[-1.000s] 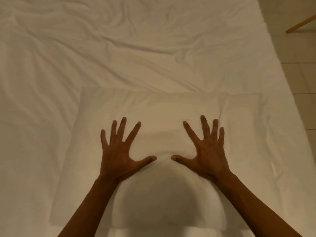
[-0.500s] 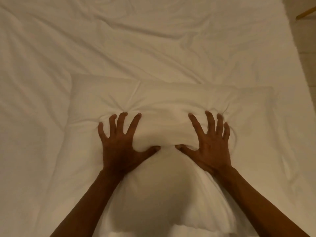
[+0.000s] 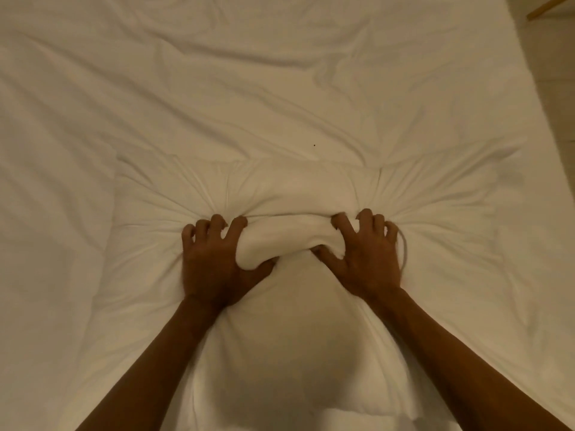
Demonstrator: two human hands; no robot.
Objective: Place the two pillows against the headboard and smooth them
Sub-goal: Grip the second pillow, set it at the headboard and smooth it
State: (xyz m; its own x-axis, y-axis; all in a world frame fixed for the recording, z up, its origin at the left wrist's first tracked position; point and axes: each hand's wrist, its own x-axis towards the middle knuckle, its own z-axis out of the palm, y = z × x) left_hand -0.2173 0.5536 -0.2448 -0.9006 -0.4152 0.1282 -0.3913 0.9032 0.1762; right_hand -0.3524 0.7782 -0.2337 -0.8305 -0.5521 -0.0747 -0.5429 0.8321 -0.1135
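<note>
One white pillow (image 3: pixel 298 188) lies flat on the bed, its long side across the view. My left hand (image 3: pixel 214 259) and my right hand (image 3: pixel 367 253) sit side by side on its middle, fingers curled and dug into the case. Between them a roll of pillow fabric is bunched up, and creases fan out from both grips toward the pillow's corners. Only this one pillow can be made out. No headboard is in view.
A wrinkled white sheet (image 3: pixel 249 73) covers the bed all around the pillow. The bed's right edge runs down the right side, with tiled floor (image 3: pixel 553 88) beyond it. A wooden furniture leg (image 3: pixel 547 6) shows at the top right corner.
Both hands went from flat with fingers spread on the pillow to clenched, gathering a ridge of fabric between them. Creases now radiate across the pillow.
</note>
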